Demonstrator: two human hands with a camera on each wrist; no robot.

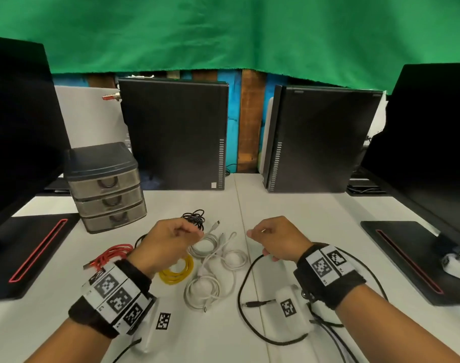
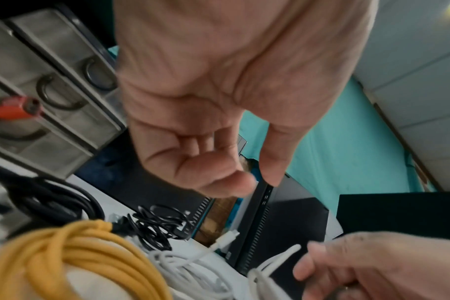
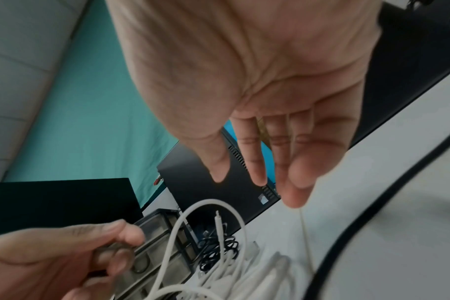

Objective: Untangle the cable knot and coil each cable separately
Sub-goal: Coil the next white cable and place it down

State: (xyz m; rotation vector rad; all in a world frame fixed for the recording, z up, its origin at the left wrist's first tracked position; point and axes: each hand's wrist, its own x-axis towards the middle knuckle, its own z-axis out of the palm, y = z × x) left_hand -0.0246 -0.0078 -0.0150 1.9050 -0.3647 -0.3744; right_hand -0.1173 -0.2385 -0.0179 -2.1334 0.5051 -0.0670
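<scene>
Several cables lie on the white table [image 1: 315, 218]: white coils [image 1: 215, 271], a yellow coil [image 1: 177, 271], a red cable [image 1: 110, 255], a small black bundle [image 1: 196, 218] and a long black cable [image 1: 240, 292] ending in a jack plug. My left hand [image 1: 171, 239] hovers over the yellow and white coils, its fingers loosely curled round nothing. In the left wrist view the left hand [image 2: 244, 178] shows a bare palm above the yellow coil [image 2: 64, 253]. My right hand [image 1: 273, 239] floats right of the white coils; in the right wrist view the right hand [image 3: 254, 174] has nearly straight fingers.
A grey three-drawer box [image 1: 105, 189] stands at the back left. Two black computer towers [image 1: 176, 137] [image 1: 323, 140] line the back. Black monitor bases with red stripes [image 1: 32, 255] [image 1: 412, 260] flank the cables. A white loop [image 3: 211, 200] rises between my hands.
</scene>
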